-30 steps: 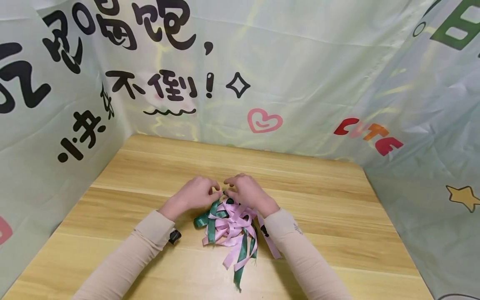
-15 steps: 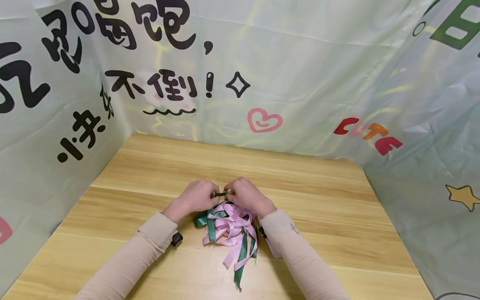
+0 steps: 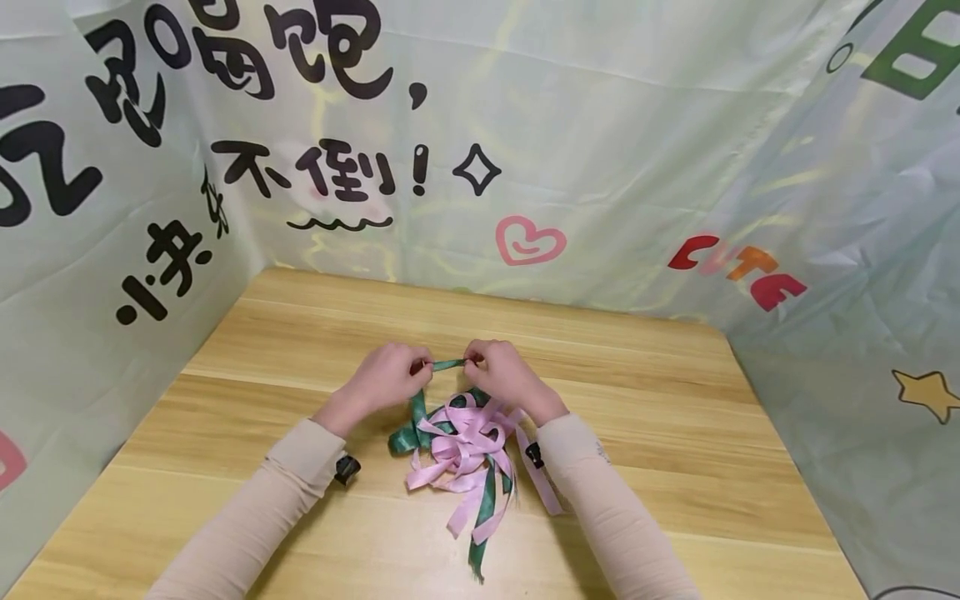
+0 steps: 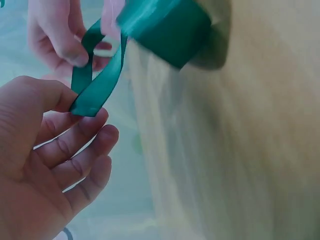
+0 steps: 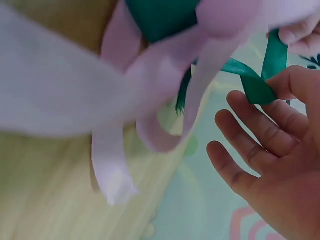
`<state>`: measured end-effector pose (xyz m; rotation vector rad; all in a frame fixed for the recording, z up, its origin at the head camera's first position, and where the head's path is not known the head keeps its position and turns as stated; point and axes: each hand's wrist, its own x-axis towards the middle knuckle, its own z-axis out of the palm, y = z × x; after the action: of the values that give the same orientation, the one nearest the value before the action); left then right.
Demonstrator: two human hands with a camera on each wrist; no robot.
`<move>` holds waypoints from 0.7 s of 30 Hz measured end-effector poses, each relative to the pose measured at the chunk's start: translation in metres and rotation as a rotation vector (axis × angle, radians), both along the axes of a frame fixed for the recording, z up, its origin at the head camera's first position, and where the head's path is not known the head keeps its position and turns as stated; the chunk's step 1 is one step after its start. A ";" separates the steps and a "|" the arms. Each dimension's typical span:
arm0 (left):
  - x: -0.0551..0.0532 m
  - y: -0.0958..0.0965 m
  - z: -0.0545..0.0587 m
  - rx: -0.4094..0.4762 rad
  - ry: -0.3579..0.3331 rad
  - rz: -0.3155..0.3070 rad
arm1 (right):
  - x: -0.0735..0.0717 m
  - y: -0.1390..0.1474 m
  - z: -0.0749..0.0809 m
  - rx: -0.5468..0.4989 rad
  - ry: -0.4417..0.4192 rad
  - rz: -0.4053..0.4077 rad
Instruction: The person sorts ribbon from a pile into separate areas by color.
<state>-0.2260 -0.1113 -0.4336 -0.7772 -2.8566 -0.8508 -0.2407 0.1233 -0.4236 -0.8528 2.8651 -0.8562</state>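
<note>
A green satin ribbon (image 3: 448,364) is stretched between the two hands above the far side of a tangled pile. My left hand (image 3: 392,372) pinches it between thumb and index finger; in the left wrist view the ribbon folds at that pinch (image 4: 90,104) while the other fingers spread loosely. My right hand (image 3: 504,375) pinches the same ribbon a short way to the right, its remaining fingers relaxed in the right wrist view. Green lengths run down from both hands into the pile of pink ribbon (image 3: 468,442) and green ribbon on the table.
The wooden table (image 3: 645,467) is walled at the back and sides by a pale printed cloth (image 3: 600,150). Loose ribbon ends trail toward the front edge, one green tail (image 3: 477,557) with a frayed tip. A pink strip (image 3: 542,482) lies near the right sleeve.
Both hands came together at the pile's far side and took hold of the green ribbon. They have since lifted it up and away, drawing slightly apart, so more of it shows between them.
</note>
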 end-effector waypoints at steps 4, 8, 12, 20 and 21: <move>-0.002 -0.006 0.006 0.010 0.001 0.026 | -0.002 0.012 0.006 -0.052 0.011 -0.034; -0.003 -0.011 0.012 0.021 0.025 0.039 | -0.005 0.023 0.010 -0.064 0.023 -0.053; -0.005 -0.016 0.016 0.023 0.062 0.054 | -0.006 0.033 0.015 -0.053 0.043 -0.081; -0.007 -0.027 0.024 0.026 0.102 0.111 | -0.008 0.054 0.026 -0.088 0.044 -0.149; -0.007 -0.028 0.025 0.027 0.105 0.115 | -0.008 0.057 0.026 -0.094 0.044 -0.159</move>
<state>-0.2335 -0.1392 -0.4084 -0.6283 -2.7610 -0.8065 -0.2488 0.1804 -0.3972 -0.6661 2.9843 -1.0063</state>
